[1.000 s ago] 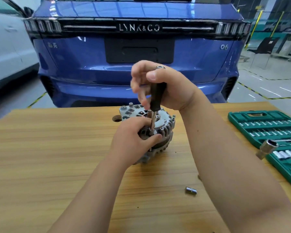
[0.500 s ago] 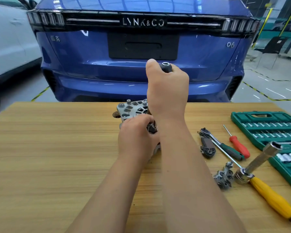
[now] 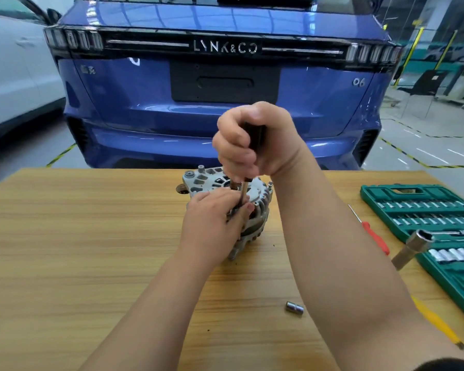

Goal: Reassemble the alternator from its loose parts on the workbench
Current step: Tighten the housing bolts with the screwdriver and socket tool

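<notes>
The grey alternator [image 3: 260, 199] stands on the wooden workbench [image 3: 78, 250] at centre. My right hand [image 3: 255, 140] grips the black handle of a driver [image 3: 256, 135] held upright above it; the steel shaft [image 3: 243, 192] runs down into the alternator's top. My left hand [image 3: 214, 220] rests on the housing's near side, its fingertips pinching around the shaft's lower end. The driver's tip and the fastener are hidden by my fingers.
A green socket set case [image 3: 423, 210] lies open at the right edge. A red screwdriver [image 3: 373, 231], a long steel socket [image 3: 413, 247] on a yellow-handled tool [image 3: 437, 322], and a small loose socket [image 3: 294, 308] lie near my right forearm. A blue car is behind the bench.
My right hand has turned on the driver handle, from wrist toward me to fingers toward me. The camera shifted, so my right forearm now hides the tools that lay right of the alternator.
</notes>
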Action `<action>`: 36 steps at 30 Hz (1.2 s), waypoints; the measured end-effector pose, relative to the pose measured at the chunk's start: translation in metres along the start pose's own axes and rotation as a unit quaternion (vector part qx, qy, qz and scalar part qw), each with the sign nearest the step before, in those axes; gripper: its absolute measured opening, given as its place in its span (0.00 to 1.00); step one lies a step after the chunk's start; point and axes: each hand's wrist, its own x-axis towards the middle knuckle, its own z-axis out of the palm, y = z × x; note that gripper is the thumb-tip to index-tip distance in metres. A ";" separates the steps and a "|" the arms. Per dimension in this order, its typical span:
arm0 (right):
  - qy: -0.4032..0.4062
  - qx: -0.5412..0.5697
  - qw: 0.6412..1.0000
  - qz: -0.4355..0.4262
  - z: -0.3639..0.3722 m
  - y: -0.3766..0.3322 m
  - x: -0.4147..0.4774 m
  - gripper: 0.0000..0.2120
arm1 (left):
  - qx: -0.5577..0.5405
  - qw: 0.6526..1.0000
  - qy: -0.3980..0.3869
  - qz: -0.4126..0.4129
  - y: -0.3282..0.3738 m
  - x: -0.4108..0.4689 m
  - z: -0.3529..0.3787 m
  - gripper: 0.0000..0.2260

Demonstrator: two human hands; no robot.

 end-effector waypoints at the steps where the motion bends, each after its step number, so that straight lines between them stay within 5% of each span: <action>1: 0.000 0.028 1.000 0.008 0.002 0.004 0.002 0.12 | -0.004 1.000 0.003 -0.004 0.000 -0.001 0.001 0.08; 4: 0.206 -0.002 0.977 -0.046 0.009 0.016 -0.005 0.17 | 0.002 0.999 0.039 -0.033 0.005 -0.002 0.003 0.05; 7: 0.435 -0.078 0.887 -0.131 0.031 0.027 -0.004 0.18 | 0.021 0.996 0.071 -0.058 0.010 -0.002 0.002 0.12; 9: 0.499 -0.110 0.848 -0.141 0.042 0.031 0.006 0.19 | 0.011 0.993 0.092 -0.073 0.012 -0.003 0.000 0.10; 11: 0.503 -0.138 0.845 -0.121 0.043 0.028 0.014 0.18 | -0.006 0.990 0.105 -0.089 0.011 -0.001 0.000 0.09; 17: 0.422 -0.077 0.899 -0.092 0.021 0.019 0.000 0.16 | 0.045 0.998 -0.037 -0.017 -0.009 0.001 -0.003 0.15; 20: 0.434 -0.078 0.892 -0.096 0.020 0.019 -0.002 0.16 | 0.077 0.994 -0.027 -0.069 -0.001 0.000 0.005 0.16; 29: 0.610 -0.207 0.752 -0.141 0.044 0.024 0.016 0.21 | 0.004 0.991 0.012 -0.130 0.021 0.001 0.014 0.05; 31: 0.592 -0.210 0.769 -0.119 0.043 0.023 0.017 0.20 | 0.009 0.992 0.006 -0.129 0.023 0.001 0.016 0.06; 34: 0.504 -0.170 0.842 -0.085 0.038 0.010 0.011 0.20 | 0.085 0.988 -0.023 -0.129 0.018 0.002 0.017 0.07; 36: 0.433 -0.125 0.882 -0.139 0.029 -0.011 0.001 0.20 | 0.110 0.985 -0.044 -0.124 0.011 0.003 0.013 0.10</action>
